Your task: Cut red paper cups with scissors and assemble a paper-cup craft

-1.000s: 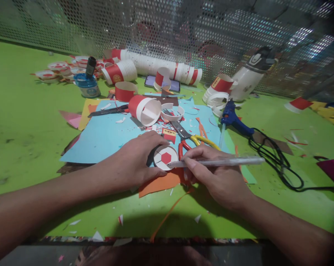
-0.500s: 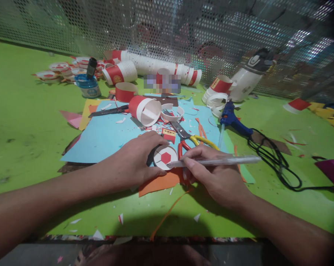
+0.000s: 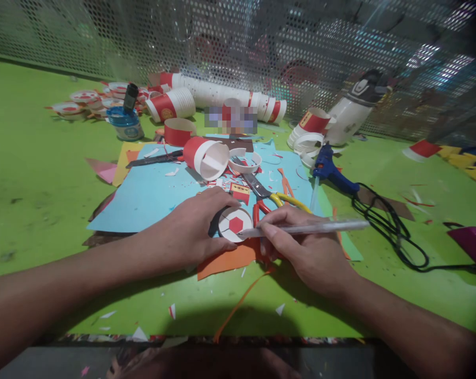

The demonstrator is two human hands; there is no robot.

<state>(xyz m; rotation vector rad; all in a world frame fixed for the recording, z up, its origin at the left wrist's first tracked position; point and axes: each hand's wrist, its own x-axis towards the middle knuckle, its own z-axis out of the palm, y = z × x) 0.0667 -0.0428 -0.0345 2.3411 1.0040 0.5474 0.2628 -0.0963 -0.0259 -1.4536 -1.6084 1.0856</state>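
Observation:
My left hand (image 3: 194, 226) curls round the left edge of a white paper cup base (image 3: 244, 217), gripping it between thumb and fingers. A red hexagon (image 3: 235, 225) sits in its centre, with thin dark lines running out from it. My right hand (image 3: 311, 255) is closed on a clear-barrelled pen (image 3: 327, 227), whose tip touches the white face just right of and below the hexagon. Yellow-and-red-handled scissors (image 3: 257, 187) lie beyond my right hand. Orange paper (image 3: 226, 260) is under the cup base.
Light blue paper (image 3: 143, 195) bears scraps and a cut red-and-white cup (image 3: 206, 158). A blue glue gun (image 3: 333, 171) with a black cord lies right. Behind are stacked paper cups (image 3: 222, 92), a blue-lidded jar (image 3: 124, 123) and a white kettle-like jug (image 3: 350, 116).
Both hands keep their holds and almost the same places. The pen's back end has shifted very slightly, while its tip stays at the cup base.

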